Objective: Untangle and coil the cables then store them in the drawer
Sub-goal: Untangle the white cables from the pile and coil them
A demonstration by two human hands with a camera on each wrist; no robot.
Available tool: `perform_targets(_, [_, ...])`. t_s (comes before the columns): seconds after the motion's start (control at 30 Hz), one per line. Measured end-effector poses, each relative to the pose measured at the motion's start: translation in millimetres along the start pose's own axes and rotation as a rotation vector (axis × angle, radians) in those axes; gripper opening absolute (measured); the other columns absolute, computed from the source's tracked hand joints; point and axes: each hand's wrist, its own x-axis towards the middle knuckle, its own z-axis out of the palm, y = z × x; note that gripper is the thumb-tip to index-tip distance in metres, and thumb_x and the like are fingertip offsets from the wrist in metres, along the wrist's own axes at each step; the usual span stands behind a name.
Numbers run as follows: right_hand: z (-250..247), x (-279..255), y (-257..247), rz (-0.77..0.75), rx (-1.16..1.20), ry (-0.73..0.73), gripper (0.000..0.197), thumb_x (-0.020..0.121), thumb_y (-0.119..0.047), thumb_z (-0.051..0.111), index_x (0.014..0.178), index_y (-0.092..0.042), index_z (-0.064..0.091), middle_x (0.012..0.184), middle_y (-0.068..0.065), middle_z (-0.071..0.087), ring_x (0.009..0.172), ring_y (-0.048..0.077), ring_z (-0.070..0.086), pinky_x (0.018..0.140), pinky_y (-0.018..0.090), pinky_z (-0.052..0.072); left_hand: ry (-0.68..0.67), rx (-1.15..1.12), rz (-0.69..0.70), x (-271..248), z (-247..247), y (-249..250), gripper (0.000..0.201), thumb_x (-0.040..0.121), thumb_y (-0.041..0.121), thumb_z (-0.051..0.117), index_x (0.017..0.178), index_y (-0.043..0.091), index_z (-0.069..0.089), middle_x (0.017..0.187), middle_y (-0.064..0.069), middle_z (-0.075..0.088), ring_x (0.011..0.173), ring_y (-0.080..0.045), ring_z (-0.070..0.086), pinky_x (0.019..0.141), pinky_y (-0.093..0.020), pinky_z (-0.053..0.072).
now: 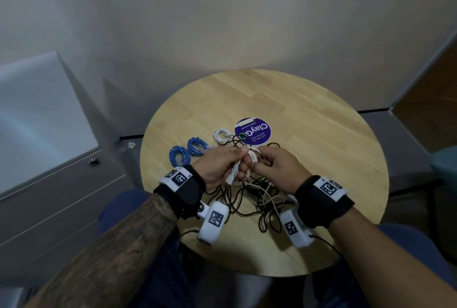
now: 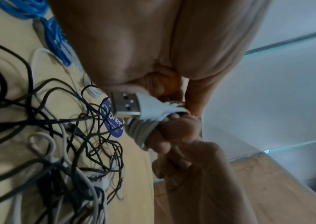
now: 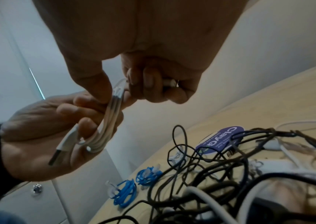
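Both hands are raised a little above the round wooden table (image 1: 309,114). My left hand (image 1: 222,168) grips a coiled white USB cable (image 2: 143,125); its metal plug (image 2: 125,106) sticks out below the palm. My right hand (image 1: 274,169) pinches the cable's top loop (image 3: 117,92) between thumb and fingers, and holds a small white end (image 3: 169,82) in its curled fingers. Under the hands lies a tangle of black and white cables (image 1: 254,198). Two blue coiled cables (image 1: 179,155) and one white coil (image 1: 222,134) lie apart on the table's left.
A round purple ClayGo sticker (image 1: 252,131) is on the table's middle. A grey drawer cabinet (image 1: 61,184) with a lock (image 1: 94,161) stands at the left, its drawers closed. A wall runs behind the table.
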Motion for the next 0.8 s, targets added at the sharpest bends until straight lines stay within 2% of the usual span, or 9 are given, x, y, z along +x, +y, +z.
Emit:
perform_targets(0.07, [-0.2, 0.2, 0.5, -0.002, 0.022, -0.005, 0.013, 0.082, -0.020, 0.063, 0.071, -0.015, 0.057, 0.053, -0.012, 0.049, 0.053, 0.001, 0.044, 0.059, 0.022, 0.035, 0.022, 0.030, 0.006, 4.0, -1.7, -3.9, 0.033, 0.101, 0.021, 0.044, 0.077, 0.002, 0.057, 0.058, -0.008, 0.051, 0.046, -0.017, 0.049, 0.054, -0.028, 0.045])
perform_targets(0.13, [1.1, 0.8, -1.7, -0.024, 0.055, -0.029, 0.026, 0.087, -0.001, 0.063, 0.071, -0.020, 0.058, 0.050, -0.022, 0.053, 0.053, -0.004, 0.050, 0.058, 0.009, 0.035, 0.033, 0.035, 0.006, 6.3, -3.5, -7.1, 0.034, 0.101, 0.021, 0.045, 0.077, 0.001, 0.058, 0.057, -0.008, 0.052, 0.046, -0.018, 0.050, 0.054, -0.028, 0.048])
perform_targets(0.33, [7.0, 9.1, 14.1, -0.056, 0.086, -0.027, 0.018, 0.085, -0.009, 0.062, 0.076, -0.024, 0.064, 0.062, -0.016, 0.061, 0.060, -0.001, 0.052, 0.065, 0.024, 0.043, -0.002, 0.134, 0.048, 5.2, -7.3, -7.3, 0.031, 0.101, 0.022, 0.047, 0.081, 0.000, 0.058, 0.061, -0.007, 0.056, 0.051, -0.017, 0.053, 0.056, -0.026, 0.050])
perform_targets(0.4, [7.1, 9.1, 11.8, -0.062, 0.105, -0.021, 0.010, 0.082, -0.021, 0.060, 0.075, -0.026, 0.065, 0.066, -0.008, 0.065, 0.064, 0.008, 0.057, 0.068, 0.035, 0.048, -0.018, 0.137, 0.034, 3.1, -7.8, -4.3, 0.029, 0.100, 0.019, 0.046, 0.083, 0.000, 0.060, 0.062, -0.006, 0.059, 0.052, -0.015, 0.055, 0.055, -0.025, 0.050])
perform_targets(0.47, [6.9, 9.2, 12.4, -0.062, 0.118, -0.031, 0.011, 0.082, -0.029, 0.058, 0.076, -0.025, 0.066, 0.073, 0.003, 0.070, 0.070, 0.027, 0.063, 0.074, 0.045, 0.052, -0.028, 0.138, 0.027, 0.8, -8.4, -1.8, 0.028, 0.099, 0.018, 0.047, 0.084, 0.000, 0.061, 0.063, -0.006, 0.060, 0.051, -0.014, 0.055, 0.054, -0.023, 0.050])
perform_targets(0.53, [8.2, 9.2, 13.3, -0.072, 0.086, -0.041, 0.011, 0.085, -0.028, 0.058, 0.077, -0.024, 0.066, 0.075, 0.004, 0.071, 0.074, 0.032, 0.065, 0.076, 0.051, 0.054, -0.030, 0.167, 0.036, 0.0, -9.8, -1.2, 0.028, 0.099, 0.018, 0.048, 0.084, 0.000, 0.062, 0.063, -0.007, 0.060, 0.051, -0.014, 0.055, 0.054, -0.023, 0.049])
perform_targets(0.6, [7.5, 8.6, 14.2, -0.096, 0.074, -0.029, 0.011, 0.084, -0.023, 0.059, 0.075, -0.024, 0.065, 0.070, -0.007, 0.070, 0.066, 0.019, 0.063, 0.071, 0.041, 0.053, -0.025, 0.226, 0.078, -0.6, -9.5, -2.5, 0.028, 0.100, 0.018, 0.048, 0.084, 0.000, 0.063, 0.063, -0.007, 0.060, 0.052, -0.016, 0.054, 0.055, -0.023, 0.048])
perform_targets(0.67, [7.0, 8.1, 14.9, -0.106, 0.070, 0.006, 0.011, 0.082, -0.021, 0.058, 0.073, -0.024, 0.063, 0.060, -0.015, 0.060, 0.057, 0.005, 0.051, 0.062, 0.030, 0.043, 0.007, 0.311, 0.149, -0.5, -9.7, -3.9, 0.029, 0.100, 0.017, 0.048, 0.084, -0.002, 0.064, 0.061, -0.006, 0.061, 0.052, -0.017, 0.056, 0.057, -0.024, 0.049])
perform_targets(0.8, [9.2, 6.7, 11.8, -0.114, 0.115, 0.036, 0.012, 0.088, -0.024, 0.060, 0.079, -0.022, 0.068, 0.068, -0.010, 0.067, 0.059, 0.009, 0.051, 0.062, 0.030, 0.042, 0.038, 0.246, 0.136, 1.3, -12.7, -6.1, 0.033, 0.101, 0.021, 0.046, 0.087, -0.002, 0.065, 0.063, -0.008, 0.056, 0.054, -0.018, 0.052, 0.055, -0.024, 0.047])
